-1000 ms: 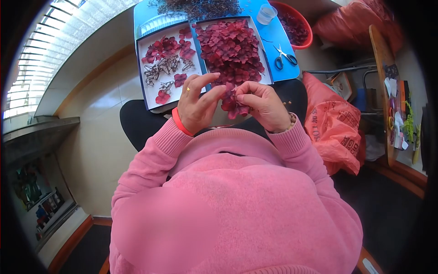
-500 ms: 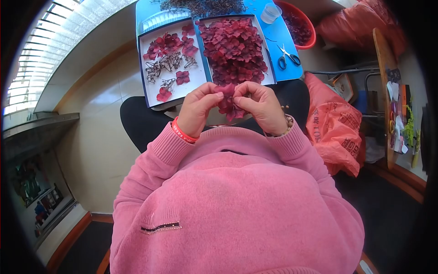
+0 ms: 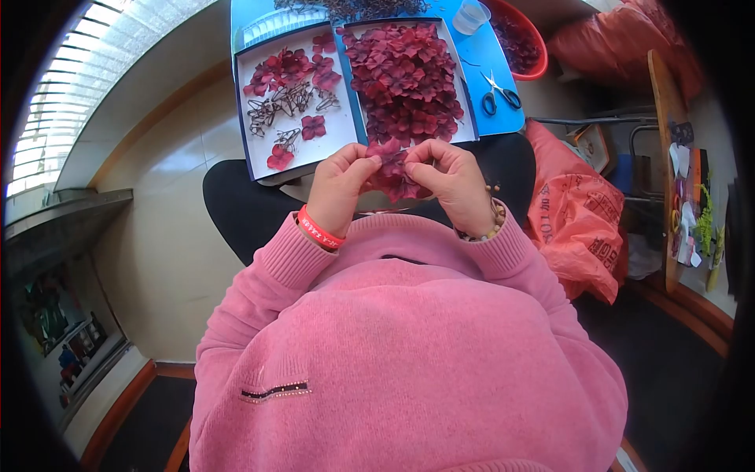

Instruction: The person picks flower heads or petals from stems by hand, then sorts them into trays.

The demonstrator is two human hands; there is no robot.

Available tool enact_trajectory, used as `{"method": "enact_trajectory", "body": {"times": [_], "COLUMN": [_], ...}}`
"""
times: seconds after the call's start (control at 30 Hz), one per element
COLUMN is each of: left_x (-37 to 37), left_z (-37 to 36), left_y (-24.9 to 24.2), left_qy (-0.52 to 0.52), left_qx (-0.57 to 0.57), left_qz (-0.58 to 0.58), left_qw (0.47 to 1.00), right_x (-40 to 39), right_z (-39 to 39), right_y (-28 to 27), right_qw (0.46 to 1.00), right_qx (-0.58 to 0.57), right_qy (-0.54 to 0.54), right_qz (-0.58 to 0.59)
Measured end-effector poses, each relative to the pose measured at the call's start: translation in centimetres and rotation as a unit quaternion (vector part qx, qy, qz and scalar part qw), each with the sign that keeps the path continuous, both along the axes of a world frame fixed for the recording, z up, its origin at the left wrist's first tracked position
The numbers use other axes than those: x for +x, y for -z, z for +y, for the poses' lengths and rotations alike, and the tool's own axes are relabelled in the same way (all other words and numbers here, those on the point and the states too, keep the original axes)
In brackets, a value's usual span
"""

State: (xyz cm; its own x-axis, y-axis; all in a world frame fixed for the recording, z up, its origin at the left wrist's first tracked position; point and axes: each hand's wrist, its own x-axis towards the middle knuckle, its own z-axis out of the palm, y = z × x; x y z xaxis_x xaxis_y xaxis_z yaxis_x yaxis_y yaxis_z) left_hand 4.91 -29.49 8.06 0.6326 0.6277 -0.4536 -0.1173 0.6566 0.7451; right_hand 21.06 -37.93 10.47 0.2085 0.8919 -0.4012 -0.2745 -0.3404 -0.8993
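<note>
A dark red artificial flower (image 3: 393, 175) is held over my lap, just below the near edge of the trays. My left hand (image 3: 340, 182) pinches its left side between thumb and fingers. My right hand (image 3: 450, 182) has thumb and fingers closed at its right side; any small part between those fingertips is hidden. Beyond my hands, the right tray (image 3: 468, 118) is heaped with dark red petals (image 3: 405, 79). In the left tray (image 3: 263, 161) lie several red flowers (image 3: 287, 69) and thin brown stems (image 3: 292, 97).
Scissors (image 3: 498, 96) and a clear plastic cup (image 3: 470, 17) are on the blue table (image 3: 507, 122). A red basin (image 3: 541, 67) of petals stands beyond its right edge. Brown stems (image 3: 354, 8) pile up at the far side. A red plastic bag (image 3: 578, 216) sits at my right.
Both hands still hold the flower at nearly the same place. The flower has turned and lifted slightly. The view has shifted a little.
</note>
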Motion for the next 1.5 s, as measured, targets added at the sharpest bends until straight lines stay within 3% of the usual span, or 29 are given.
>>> {"method": "enact_trajectory", "body": {"times": [0.3, 0.57, 0.67, 1.1, 1.2, 1.5], "left_x": [-0.2, -0.1, -0.2, 0.7, 0.4, 0.5], "left_z": [0.3, 0.3, 0.1, -0.6, -0.4, -0.5], "left_y": [0.2, -0.5, -0.7, -0.1, -0.4, 0.2], "left_qy": [-0.017, 0.014, 0.011, 0.004, 0.022, 0.015], "left_qx": [-0.03, 0.076, 0.077, 0.112, 0.042, 0.029], "left_qz": [0.019, 0.079, 0.077, 0.007, 0.011, -0.017], "left_qw": [0.999, 0.994, 0.994, 0.994, 0.999, 0.999], "right_x": [0.0, 0.0, -0.2, -1.6, -1.7, -2.2], "right_z": [0.3, 1.0, 0.9, 0.5, 0.4, 0.1], "right_y": [-0.3, -0.2, 1.1, 0.8, 0.6, 0.4], "right_qw": [0.999, 0.996, 0.995, 0.981, 0.967, 0.947], "right_qx": [0.025, 0.046, 0.055, 0.07, 0.075, 0.12], "right_qy": [-0.018, -0.069, -0.064, 0.001, -0.003, 0.026], "right_qz": [0.037, 0.032, -0.055, -0.182, -0.242, -0.297]}}
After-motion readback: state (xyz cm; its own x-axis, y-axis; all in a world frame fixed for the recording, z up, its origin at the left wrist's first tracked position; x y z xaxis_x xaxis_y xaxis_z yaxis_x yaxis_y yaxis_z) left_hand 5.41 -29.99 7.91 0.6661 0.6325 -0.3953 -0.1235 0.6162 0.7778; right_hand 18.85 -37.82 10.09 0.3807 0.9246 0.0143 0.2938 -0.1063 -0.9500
